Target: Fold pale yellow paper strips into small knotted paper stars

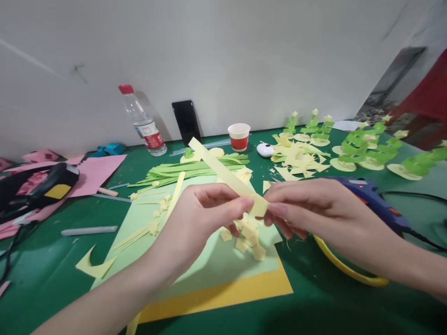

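Observation:
Between my two hands is a pale yellow paper strip (223,172), its long end sticking up to the left and its near end folded into a flat angular shape. My left hand (199,223) pinches the strip between thumb and fingers. At the folded end, the thumb and fingertips of my right hand (321,209) grip the paper's right edge. Below them, several small folded yellow paper pentagons (249,239) lie on a light green sheet (195,274). Thin yellow strips (138,237) and tiny paper stars (162,204) rest on the sheet's left part.
Green paper strips (195,170) lie behind the sheet. A bottle (148,125), a phone (186,122) and a paper cup (239,137) stand near the wall. Yellow scraps (296,158) and green paper trees (370,144) sit back right. A blue glue gun (380,204) lies by my right hand.

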The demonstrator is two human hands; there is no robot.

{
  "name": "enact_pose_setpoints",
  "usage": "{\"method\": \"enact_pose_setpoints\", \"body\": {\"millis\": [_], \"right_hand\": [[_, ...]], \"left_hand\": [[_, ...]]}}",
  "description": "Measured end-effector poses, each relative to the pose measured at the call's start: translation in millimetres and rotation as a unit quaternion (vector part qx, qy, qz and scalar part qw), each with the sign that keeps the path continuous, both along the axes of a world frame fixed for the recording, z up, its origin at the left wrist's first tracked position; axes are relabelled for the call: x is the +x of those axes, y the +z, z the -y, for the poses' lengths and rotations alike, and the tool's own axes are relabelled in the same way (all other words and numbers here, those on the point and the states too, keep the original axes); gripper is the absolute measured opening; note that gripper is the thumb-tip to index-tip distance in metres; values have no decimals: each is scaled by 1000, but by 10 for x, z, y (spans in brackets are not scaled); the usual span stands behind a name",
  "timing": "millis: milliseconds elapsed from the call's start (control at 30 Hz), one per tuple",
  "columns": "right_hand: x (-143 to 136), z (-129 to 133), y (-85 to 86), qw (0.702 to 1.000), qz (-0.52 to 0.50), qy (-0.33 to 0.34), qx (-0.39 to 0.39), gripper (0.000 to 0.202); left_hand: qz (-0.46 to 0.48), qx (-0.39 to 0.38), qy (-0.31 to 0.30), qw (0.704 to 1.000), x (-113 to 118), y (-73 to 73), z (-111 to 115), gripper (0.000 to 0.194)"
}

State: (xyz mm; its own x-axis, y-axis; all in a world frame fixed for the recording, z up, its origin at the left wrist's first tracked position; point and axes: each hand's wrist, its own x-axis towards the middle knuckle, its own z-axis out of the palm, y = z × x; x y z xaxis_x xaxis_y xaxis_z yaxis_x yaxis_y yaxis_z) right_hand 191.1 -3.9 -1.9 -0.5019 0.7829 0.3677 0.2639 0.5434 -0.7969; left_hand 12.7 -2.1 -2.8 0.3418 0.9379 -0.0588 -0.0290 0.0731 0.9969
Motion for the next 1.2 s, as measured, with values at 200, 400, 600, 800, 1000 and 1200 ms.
{"method": "enact_pose_setpoints", "body": {"millis": [200,400,600,800,1000,1200], "right_hand": [[-20,51,-86,942,46,-127,308,7],[12,92,-107,903,86,-171,385,14],[18,61,-132,892,88,-168,411,17],[2,73,-98,928,55,-153,335,13],[-42,40,-20,986,8,-78,150,13],[-37,27,-1,994,-21,26,-100,29]], "left_hand": [[35,-11,33,999,19,37,35,16],[47,-32,24,998,35,37,53,18],[34,-25,28,999,33,48,42,16],[43,-22,17,999,22,42,38,17],[3,15,39,999,3,26,46,13],[-56,38,27,997,24,17,57,11]]}}
